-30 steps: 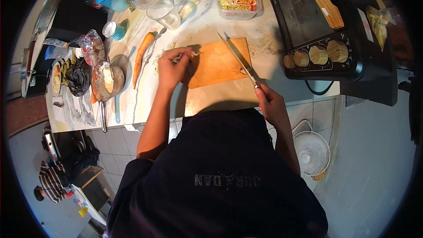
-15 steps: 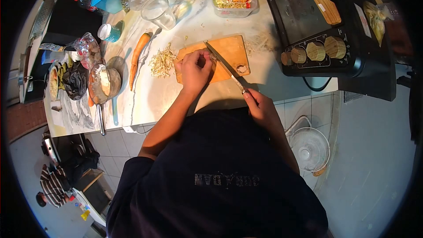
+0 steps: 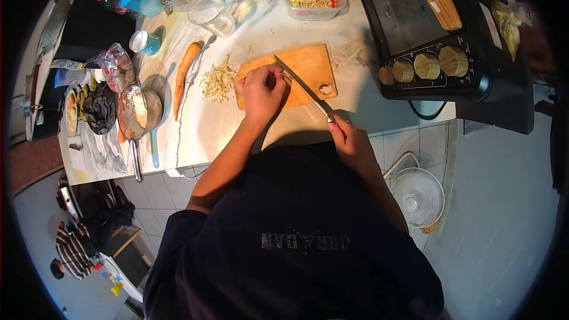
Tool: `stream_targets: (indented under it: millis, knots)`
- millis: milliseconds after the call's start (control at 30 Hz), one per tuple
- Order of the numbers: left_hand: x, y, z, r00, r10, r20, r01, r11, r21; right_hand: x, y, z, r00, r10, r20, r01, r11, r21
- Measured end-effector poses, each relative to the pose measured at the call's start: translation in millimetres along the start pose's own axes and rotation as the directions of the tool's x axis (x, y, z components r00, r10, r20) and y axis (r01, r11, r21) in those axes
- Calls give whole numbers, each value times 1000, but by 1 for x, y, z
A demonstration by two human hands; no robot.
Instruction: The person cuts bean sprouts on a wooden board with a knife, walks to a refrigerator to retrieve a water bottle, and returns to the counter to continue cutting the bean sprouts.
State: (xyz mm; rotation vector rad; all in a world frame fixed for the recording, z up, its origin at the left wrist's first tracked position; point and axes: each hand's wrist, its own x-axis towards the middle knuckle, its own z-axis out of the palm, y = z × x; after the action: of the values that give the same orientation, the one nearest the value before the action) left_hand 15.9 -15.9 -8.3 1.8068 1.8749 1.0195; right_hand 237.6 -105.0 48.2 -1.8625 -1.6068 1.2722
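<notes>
My right hand (image 3: 348,137) is closed round the handle of a long knife (image 3: 305,89), whose blade slants up and left over the wooden cutting board (image 3: 314,65). My left hand (image 3: 264,90) is over the board's left part, fingers bent and pressed together beside the blade. What those fingers hold is too small to make out. A pile of bean sprouts (image 3: 218,80) lies on the marble table just left of the board. Farther left lies a whole carrot (image 3: 187,71). Behind the board stands a clear container (image 3: 313,10) of shredded carrot, sprouts and red pieces.
A black electric appliance (image 3: 427,92) with wooden knobs stands at the right. A clear plastic cup (image 3: 220,22) is behind the sprouts. Toward the left are a strainer (image 3: 135,142), a teal-labelled cup (image 3: 149,44) and bags. A person in a striped top (image 3: 74,252) is at the lower left.
The view has shifted slightly. Both hands keep nearly the same places, and the knife has tilted a little beside my left fingers.
</notes>
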Motion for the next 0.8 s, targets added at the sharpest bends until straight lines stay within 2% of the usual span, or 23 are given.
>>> stream_targets:
  millis: [100, 133, 200, 233, 300, 333, 400, 433, 500, 533, 633, 733, 800]
  knots:
    - [2, -4, 1, 999, 27, -35, -27, 1000, 14, -2, 0, 0, 998, -30, -49, 30, 1000, -6]
    - [2, -5, -1, 999, 24, -37, -24, 1000, 17, -3, -5, -4, 999, 13, -31, -14, 1000, -21]
    - [5, -4, -5, 997, -60, 40, 64, 993, -98, -7, -1, -7, 998, 55, -11, -56, 998, -38]
    - [7, -2, -6, 998, -59, 38, 63, 993, -98, -8, 9, -6, 996, 66, -68, -67, 998, -12]
    - [15, 3, -6, 982, -146, 120, 184, 892, -412, -9, 15, -13, 986, 110, -123, -104, 993, 58]
    - [21, 4, -5, 983, -140, 121, 178, 892, -415, -8, 17, -18, 985, 110, -130, -103, 993, 59]
    - [43, 6, -4, 988, -99, 122, 143, 894, -424, -6, 19, -27, 969, 227, -95, -214, 967, 136]
    - [56, 7, -2, 996, -5, 84, 43, 894, -446, -5, 20, -28, 968, 227, -105, -211, 967, 141]
    - [87, 12, 2, 995, 44, 87, 2, 880, -474, -5, 24, -29, 973, 137, -185, -103, 978, 184]
    - [103, 17, 5, 993, 82, 87, -28, 866, -499, -4, 25, -29, 971, 137, -199, -99, 977, 189]
    - [151, 33, 16, 990, 118, 81, -44, 791, -610, -4, 26, -30, 967, 111, -230, -68, 980, 186]
    - [196, 37, 27, 982, 168, 81, -95, 827, -553, -7, 22, -29, 962, 122, -243, -65, 971, 230]
    - [214, 38, 30, 981, 164, 108, -77, 826, -558, -11, 16, -32, 966, 179, -188, -128, 958, 255]
